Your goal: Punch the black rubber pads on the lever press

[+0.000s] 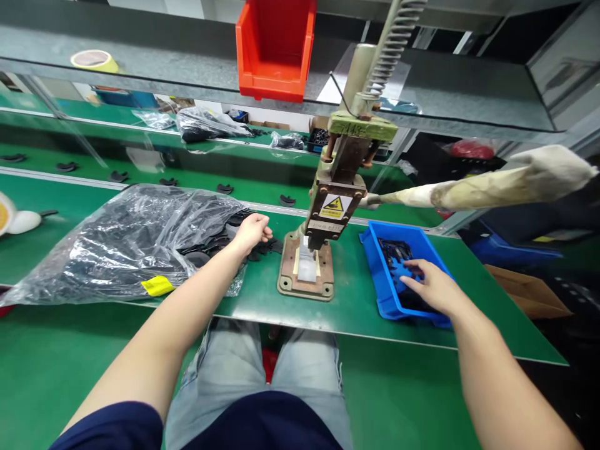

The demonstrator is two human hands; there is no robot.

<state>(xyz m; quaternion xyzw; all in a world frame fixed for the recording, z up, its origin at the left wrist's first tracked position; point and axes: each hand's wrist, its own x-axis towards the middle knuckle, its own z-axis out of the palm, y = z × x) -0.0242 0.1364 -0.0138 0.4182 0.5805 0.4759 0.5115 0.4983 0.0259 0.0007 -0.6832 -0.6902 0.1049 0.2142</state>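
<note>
My left hand [252, 232] is over the black curved plastic parts [210, 244] spilling from the mouth of a clear plastic bag [126, 244]. Its fingers are curled closed, and whatever they hold is hidden. On the right, my right hand [434, 286] reaches over a blue bin [387, 294] with small black parts [396, 250] inside. Thumb and fingers there are apart, with nothing visible between them. Between both hands stands a hand press [335, 187], its ram above a pale block [307, 269] on the base plate.
The press's wrapped lever [469, 190] sticks out to the right above the blue bin. A shelf with an orange-red bin [276, 87] and a tape roll [94, 60] overhangs the back. Several black parts [225, 188] lie spaced along the green surface behind the bench.
</note>
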